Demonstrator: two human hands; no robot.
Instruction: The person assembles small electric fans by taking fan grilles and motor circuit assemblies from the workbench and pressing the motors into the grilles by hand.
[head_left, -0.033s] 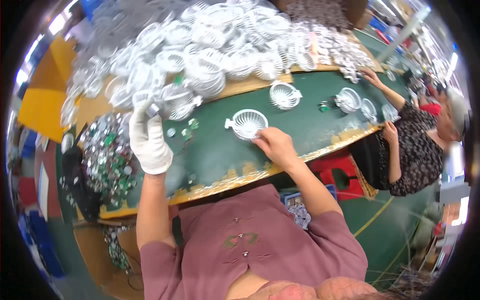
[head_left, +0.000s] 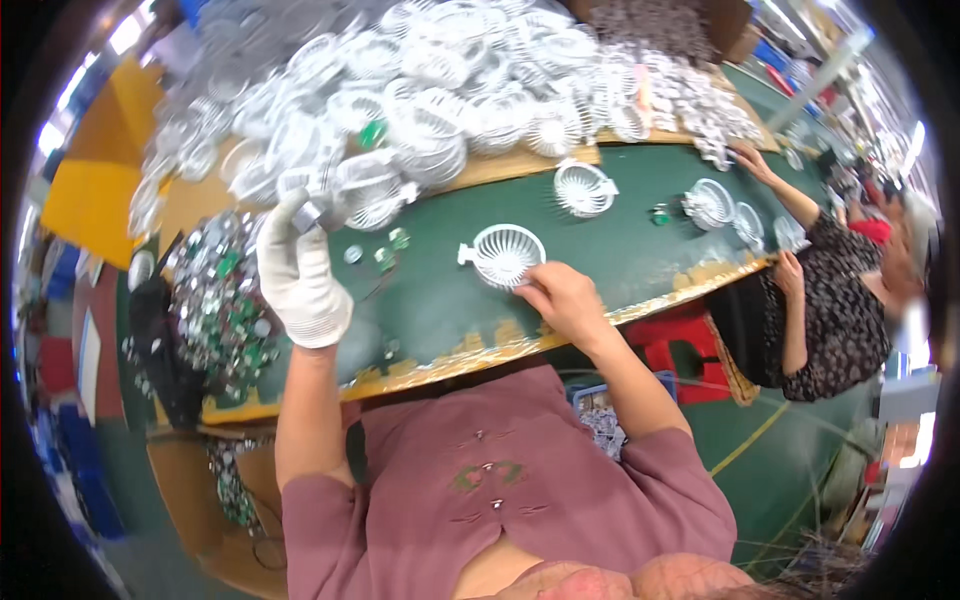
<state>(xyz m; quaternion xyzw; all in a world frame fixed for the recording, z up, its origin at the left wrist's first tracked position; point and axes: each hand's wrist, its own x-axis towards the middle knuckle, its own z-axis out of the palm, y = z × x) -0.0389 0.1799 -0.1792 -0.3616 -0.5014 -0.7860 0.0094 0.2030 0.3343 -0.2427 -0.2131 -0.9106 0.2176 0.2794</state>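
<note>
My left hand [head_left: 305, 275], in a white knitted glove, is raised over the left part of the green table [head_left: 430, 330]. Between its fingertips it pinches a small shiny silvery piece [head_left: 307, 217]. My bare right hand [head_left: 567, 305] grips the near right rim of a round, slatted white plastic basket-like part [head_left: 508, 256], which has a small tab on its left side. A similar slatted part [head_left: 584, 190] lies farther back, apart from both hands. A few small green and clear pieces [head_left: 386, 258] lie between my left hand and the gripped part.
A large heap of slatted white parts [head_left: 430, 70] covers the back on cardboard. Shiny clear and green pieces [head_left: 222, 300] pile up at left. At right a co-worker [head_left: 830, 300] reaches over the table near more slatted parts [head_left: 710, 204]. A cardboard box [head_left: 190, 500] stands below left.
The whole view has shifted slightly, so the table and heap appear a little lower and to the right. Both hands keep their hold.
</note>
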